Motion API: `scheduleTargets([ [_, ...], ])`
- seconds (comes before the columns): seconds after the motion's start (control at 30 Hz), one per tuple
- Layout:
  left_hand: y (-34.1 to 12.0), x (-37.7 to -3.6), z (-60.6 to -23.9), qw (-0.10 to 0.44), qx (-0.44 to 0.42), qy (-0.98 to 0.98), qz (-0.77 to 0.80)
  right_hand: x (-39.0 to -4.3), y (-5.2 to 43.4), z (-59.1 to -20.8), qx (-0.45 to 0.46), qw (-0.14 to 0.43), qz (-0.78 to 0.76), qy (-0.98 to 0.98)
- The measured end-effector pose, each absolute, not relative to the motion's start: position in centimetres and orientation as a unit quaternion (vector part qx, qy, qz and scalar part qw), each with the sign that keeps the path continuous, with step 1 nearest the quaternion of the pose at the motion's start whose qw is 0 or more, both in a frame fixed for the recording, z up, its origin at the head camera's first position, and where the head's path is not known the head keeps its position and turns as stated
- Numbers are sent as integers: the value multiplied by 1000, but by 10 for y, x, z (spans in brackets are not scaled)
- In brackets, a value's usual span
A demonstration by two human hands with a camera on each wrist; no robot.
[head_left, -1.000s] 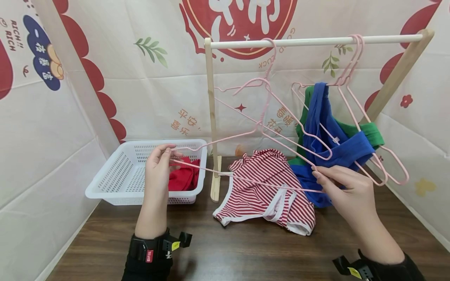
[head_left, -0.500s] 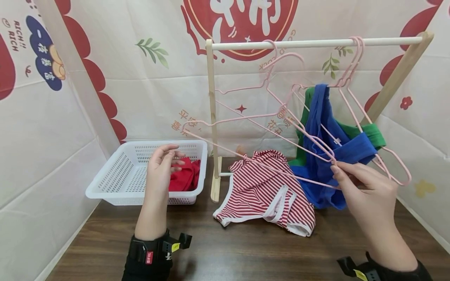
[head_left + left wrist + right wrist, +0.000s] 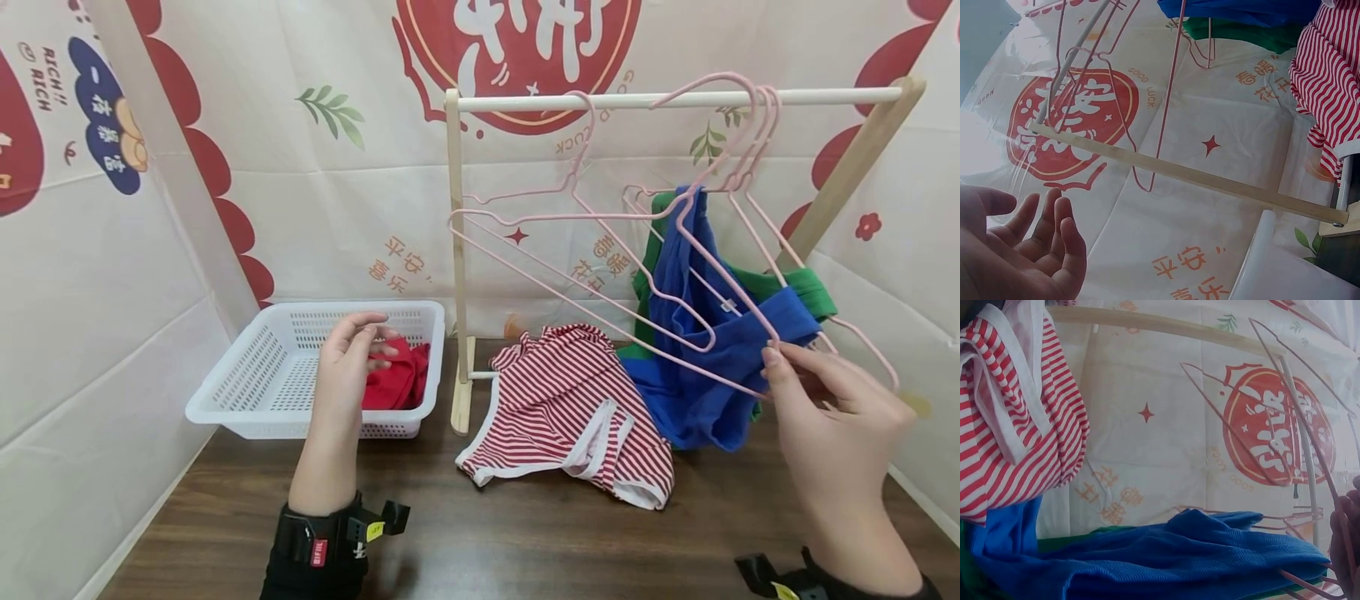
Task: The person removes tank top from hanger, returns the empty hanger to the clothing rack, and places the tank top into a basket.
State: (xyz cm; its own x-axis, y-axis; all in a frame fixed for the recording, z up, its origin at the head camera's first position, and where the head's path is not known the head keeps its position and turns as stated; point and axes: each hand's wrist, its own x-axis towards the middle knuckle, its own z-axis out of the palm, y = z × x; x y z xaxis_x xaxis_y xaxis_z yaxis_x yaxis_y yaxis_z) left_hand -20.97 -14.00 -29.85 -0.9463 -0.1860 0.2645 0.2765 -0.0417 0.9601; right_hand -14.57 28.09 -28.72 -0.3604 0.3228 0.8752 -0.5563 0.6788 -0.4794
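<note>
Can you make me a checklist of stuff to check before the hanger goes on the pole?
1. Right hand has a firm grip on the pink hanger: ok, its fingers pinch the wire at the hanger's right end.
2. Hanger hook is over the rail: cannot tell, the hook is right at the rail, but whether it rests on it is unclear.
3. Left hand is out of the way: ok, it is open above the white basket and holds nothing.
4. Hanger is free of the other hangers: not ok, its wire crosses them.
5. Hanger is clear of the blue garment: cannot tell.
</note>
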Motion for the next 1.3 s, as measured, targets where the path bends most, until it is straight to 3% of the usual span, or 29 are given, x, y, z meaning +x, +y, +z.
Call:
scheduleTargets([
  [0.2,-139,-209,-300,156,-31,-673,-722,-143,288,-289,45,575,376,-726],
  [1.0,-137,-208,-304,146,-22,-677,-721,-125,319,-289,-236,483,472,-699],
  [1.3,-136,-210,-303,150,-32,-675,-722,-120,331,-289,-277,473,444,-709],
])
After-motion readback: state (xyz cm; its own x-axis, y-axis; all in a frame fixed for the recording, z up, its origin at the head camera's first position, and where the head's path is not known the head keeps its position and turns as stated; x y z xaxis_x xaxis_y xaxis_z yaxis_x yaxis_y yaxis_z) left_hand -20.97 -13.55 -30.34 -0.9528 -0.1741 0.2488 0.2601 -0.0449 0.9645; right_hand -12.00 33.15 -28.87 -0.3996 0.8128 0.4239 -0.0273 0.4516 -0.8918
